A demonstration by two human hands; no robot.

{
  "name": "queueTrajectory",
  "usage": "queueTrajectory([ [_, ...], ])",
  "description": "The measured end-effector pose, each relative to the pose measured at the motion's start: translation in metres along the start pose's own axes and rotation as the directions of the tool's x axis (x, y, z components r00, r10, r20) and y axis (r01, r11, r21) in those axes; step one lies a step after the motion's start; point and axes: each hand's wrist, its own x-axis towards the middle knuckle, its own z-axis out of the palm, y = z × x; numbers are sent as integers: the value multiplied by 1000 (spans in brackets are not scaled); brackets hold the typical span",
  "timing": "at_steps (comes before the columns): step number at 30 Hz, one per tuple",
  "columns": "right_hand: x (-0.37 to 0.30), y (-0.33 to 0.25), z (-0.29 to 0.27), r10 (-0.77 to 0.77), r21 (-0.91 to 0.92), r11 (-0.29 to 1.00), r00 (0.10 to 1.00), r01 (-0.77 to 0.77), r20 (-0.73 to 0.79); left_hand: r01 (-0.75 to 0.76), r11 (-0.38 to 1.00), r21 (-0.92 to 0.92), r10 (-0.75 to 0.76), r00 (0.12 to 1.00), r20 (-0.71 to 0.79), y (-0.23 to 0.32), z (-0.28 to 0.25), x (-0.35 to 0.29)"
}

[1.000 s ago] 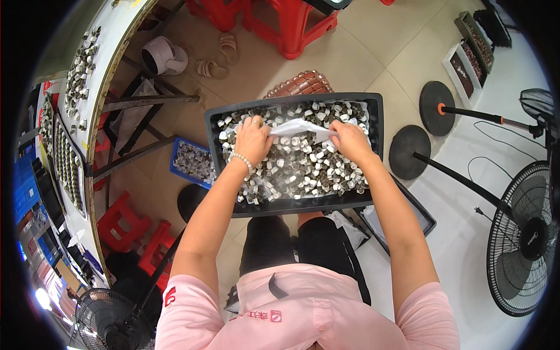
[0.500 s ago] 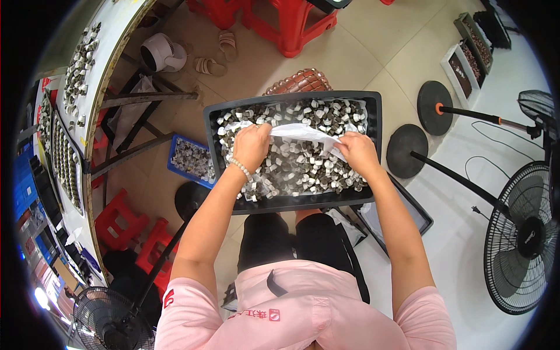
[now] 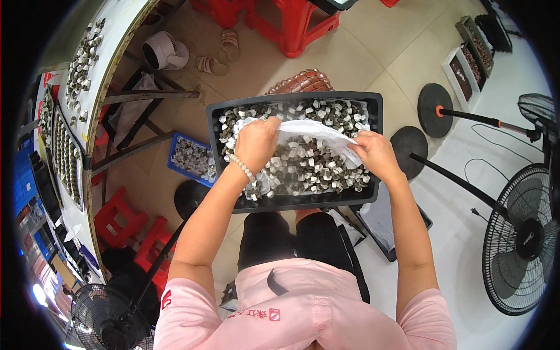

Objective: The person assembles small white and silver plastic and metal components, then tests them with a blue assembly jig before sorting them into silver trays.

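Note:
A white sheet, thin like paper or cloth (image 3: 318, 129), stretches between my two hands above a black rectangular tray (image 3: 291, 203). My left hand (image 3: 258, 143), with a beaded bracelet at the wrist, is closed on the sheet's left end. The fingers of my right hand (image 3: 376, 153) pinch its right end. Inside the tray lie many small dark-and-white chunky pieces (image 3: 309, 172), whose exact kind I cannot make out. They spread both beyond the sheet and on my side of it, and the sheet hides some.
A smaller blue tray (image 3: 191, 158) of similar pieces sits to the left. Black fan bases (image 3: 408, 153) and a large fan (image 3: 528, 239) stand at right. A white table (image 3: 111, 76) bearing more pieces runs along the left. Red stools (image 3: 119, 219) and sandals (image 3: 213, 65) are on the floor.
Both hands have moved slightly to the right, the right one further, with the sheet still between them. More of the sheet shows by my right hand.

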Motion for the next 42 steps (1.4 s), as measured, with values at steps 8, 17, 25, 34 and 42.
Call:
queueTrajectory([
  [8, -12, -14, -19, -62, 32, 997, 994, 65, -89, -19, 1000, -1, 19, 1000, -11, 18, -26, -1],
  [17, -31, -39, -52, -70, 77, 994, 988, 81, -135, -94, 993, -77, 83, 988, -131, 45, -62, -7],
  [25, -48, -63, -81, -123, 125, 981, 970, 152, -209, -115, 985, -130, 91, 980, -177, 69, -99, -20],
  [34, -64, -82, -114, -115, 267, 947, 963, 181, -245, -133, 961, -244, 78, 972, -223, 101, -147, -23],
  [42, -86, -74, -116, 49, 497, 866, 977, 61, -206, -161, 980, -116, 152, 985, -83, 93, -145, -28],
])
